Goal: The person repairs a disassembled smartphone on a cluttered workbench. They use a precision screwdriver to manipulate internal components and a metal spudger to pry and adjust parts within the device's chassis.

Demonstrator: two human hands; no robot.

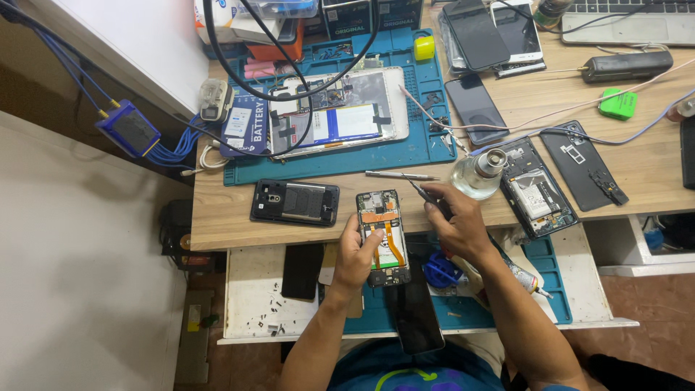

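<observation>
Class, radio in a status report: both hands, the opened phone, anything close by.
Left hand grips opened phone at desk edge. Right hand holds tweezers, tip near phone's top. Glass bottle stands close beside right hand.

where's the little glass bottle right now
In the head view the glass bottle stands on the wooden desk right of centre, just above the right hand, between the teal mat and an opened phone.
</observation>
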